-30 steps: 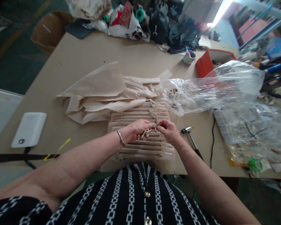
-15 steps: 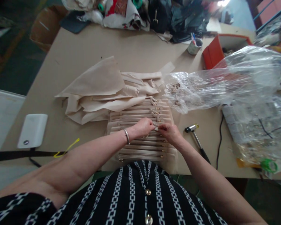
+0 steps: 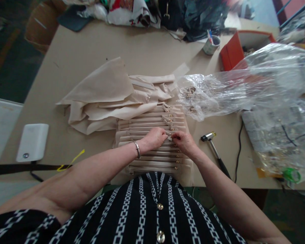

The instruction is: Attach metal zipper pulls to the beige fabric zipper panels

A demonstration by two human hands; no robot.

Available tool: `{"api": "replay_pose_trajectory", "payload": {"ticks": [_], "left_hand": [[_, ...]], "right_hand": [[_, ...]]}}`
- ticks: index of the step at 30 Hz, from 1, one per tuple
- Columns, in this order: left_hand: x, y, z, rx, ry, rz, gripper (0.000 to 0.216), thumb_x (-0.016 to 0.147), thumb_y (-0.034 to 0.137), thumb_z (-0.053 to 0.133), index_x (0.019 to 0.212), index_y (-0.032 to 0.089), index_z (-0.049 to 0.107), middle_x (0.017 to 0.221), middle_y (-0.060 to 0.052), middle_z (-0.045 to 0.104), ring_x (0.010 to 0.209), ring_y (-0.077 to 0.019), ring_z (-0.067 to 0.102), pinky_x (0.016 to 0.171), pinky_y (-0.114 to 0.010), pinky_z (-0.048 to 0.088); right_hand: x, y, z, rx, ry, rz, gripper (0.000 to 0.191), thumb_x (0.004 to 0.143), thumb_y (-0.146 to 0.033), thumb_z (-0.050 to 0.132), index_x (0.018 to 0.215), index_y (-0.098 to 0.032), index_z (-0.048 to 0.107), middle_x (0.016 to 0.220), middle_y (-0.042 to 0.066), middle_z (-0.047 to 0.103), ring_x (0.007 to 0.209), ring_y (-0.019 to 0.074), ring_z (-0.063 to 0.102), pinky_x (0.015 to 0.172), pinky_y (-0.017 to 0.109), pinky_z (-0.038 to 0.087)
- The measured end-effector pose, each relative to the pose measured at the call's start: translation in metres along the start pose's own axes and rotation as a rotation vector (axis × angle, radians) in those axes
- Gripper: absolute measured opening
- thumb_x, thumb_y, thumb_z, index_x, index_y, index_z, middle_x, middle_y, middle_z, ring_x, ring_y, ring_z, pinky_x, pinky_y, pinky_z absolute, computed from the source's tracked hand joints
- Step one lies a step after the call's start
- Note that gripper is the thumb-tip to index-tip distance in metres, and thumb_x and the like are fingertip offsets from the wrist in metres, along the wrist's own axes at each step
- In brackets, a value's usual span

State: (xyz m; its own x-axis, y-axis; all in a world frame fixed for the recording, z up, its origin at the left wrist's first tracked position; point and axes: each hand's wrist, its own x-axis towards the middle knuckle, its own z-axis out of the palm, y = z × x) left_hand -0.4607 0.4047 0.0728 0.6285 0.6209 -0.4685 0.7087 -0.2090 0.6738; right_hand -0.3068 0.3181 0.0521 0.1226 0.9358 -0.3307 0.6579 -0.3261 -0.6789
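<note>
Pinching zipper pull [image 3: 170, 137], left hand [image 3: 155, 137], right hand [image 3: 184, 142], lowered onto panels [image 3: 152, 160]

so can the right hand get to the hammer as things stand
Probably yes. The hammer lies on bare table just right of the right hand, with nothing between them. But it and the left hand are pinching a zip pull, so it must let go first.

— What does the tan table [image 3: 96, 47] stand on?
— A dark green floor [image 3: 10, 71], which shows past its left edge and below its near right corner.
— Anything beside it?
— A brown cardboard box [image 3: 38, 28] off its far left corner, and a white surface [image 3: 1, 125] just to its left.
— And behind?
— A pale blue wall [image 3: 259, 10] beyond its far right corner.
</note>
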Motion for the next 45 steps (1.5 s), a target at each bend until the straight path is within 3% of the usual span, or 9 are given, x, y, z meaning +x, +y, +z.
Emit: {"api": "replay_pose_trajectory", "payload": {"ticks": [5,8,12,16,22,28,37,45], "left_hand": [[-0.002,0.006,-0.004,-0.092,0.032,-0.016,0.022,0.075,0.02,0.054,0.054,0.016,0.06,0.051,0.0,0.052,0.055,-0.0122,0.042,0.056,-0.024,0.03],[-0.004,0.006,-0.004,-0.157,0.015,-0.027,0.024,0.076,0.023,0.055,0.053,0.015,0.057,0.047,0.003,0.046,0.051,-0.0098,0.038,0.052,-0.023,0.028],[-0.006,0.001,-0.002,-0.473,-0.144,-0.206,0.024,0.078,0.034,0.056,0.063,0.015,0.06,0.047,0.005,0.044,0.043,-0.0073,0.033,0.044,-0.022,0.022],[-0.007,0.001,-0.006,-0.648,-0.274,-0.294,0.022,0.074,0.034,0.061,0.064,0.015,0.058,0.05,0.004,0.047,0.042,-0.0071,0.036,0.043,-0.022,0.025],[-0.007,0.011,-0.013,-0.56,-0.253,-0.286,0.015,0.072,0.023,0.058,0.06,0.015,0.056,0.047,0.004,0.048,0.041,-0.0069,0.037,0.042,-0.022,0.024],[-0.004,0.009,-0.012,-0.374,-0.15,-0.261,0.01,0.066,0.014,0.059,0.055,0.015,0.059,0.04,0.006,0.042,0.039,-0.0069,0.032,0.042,-0.023,0.02],[0.004,0.004,-0.007,-0.253,-0.108,-0.16,0.015,0.062,0.011,0.058,0.047,0.016,0.059,0.044,0.003,0.051,0.049,-0.0095,0.041,0.048,-0.022,0.027],[0.005,-0.004,-0.007,-0.238,-0.069,-0.124,0.018,0.061,0.012,0.058,0.044,0.017,0.057,0.041,0.002,0.05,0.048,-0.0101,0.04,0.047,-0.022,0.026]], "right_hand": [[0.0,-0.005,-0.004,0.126,-0.062,-0.011,0.019,0.074,-0.017,0.054,0.084,-0.019,0.07,0.071,0.0,0.068,0.063,0.0135,0.058,0.061,0.024,0.045],[-0.001,-0.007,-0.005,0.155,-0.02,-0.078,0.013,0.076,-0.023,0.055,0.079,-0.019,0.067,0.066,-0.001,0.065,0.061,0.0127,0.056,0.059,0.023,0.043],[-0.005,-0.005,-0.005,-0.039,0.1,-0.216,0.013,0.081,-0.018,0.052,0.077,-0.02,0.064,0.075,0.002,0.065,0.071,0.0145,0.056,0.068,0.025,0.042],[-0.009,0.001,-0.005,-0.116,0.101,-0.288,0.016,0.085,-0.018,0.049,0.082,-0.022,0.064,0.082,0.003,0.064,0.079,0.016,0.057,0.072,0.025,0.042],[-0.01,0.006,-0.003,-0.039,0.094,-0.334,0.013,0.086,-0.022,0.053,0.082,-0.023,0.066,0.086,0.004,0.065,0.083,0.0165,0.058,0.077,0.026,0.044],[-0.003,0.012,0.002,-0.028,0.056,-0.165,0.015,0.082,-0.017,0.053,0.082,-0.022,0.068,0.085,0.003,0.068,0.079,0.0165,0.06,0.074,0.028,0.045],[0.007,0.017,0.003,-0.108,0.005,-0.107,0.016,0.072,-0.012,0.056,0.076,-0.022,0.068,0.077,0.0,0.063,0.072,0.0145,0.057,0.067,0.025,0.044],[0.01,0.006,0.006,-0.199,-0.003,-0.071,0.015,0.074,-0.013,0.055,0.074,-0.022,0.067,0.079,0.002,0.062,0.071,0.0161,0.055,0.063,0.026,0.039]]}}
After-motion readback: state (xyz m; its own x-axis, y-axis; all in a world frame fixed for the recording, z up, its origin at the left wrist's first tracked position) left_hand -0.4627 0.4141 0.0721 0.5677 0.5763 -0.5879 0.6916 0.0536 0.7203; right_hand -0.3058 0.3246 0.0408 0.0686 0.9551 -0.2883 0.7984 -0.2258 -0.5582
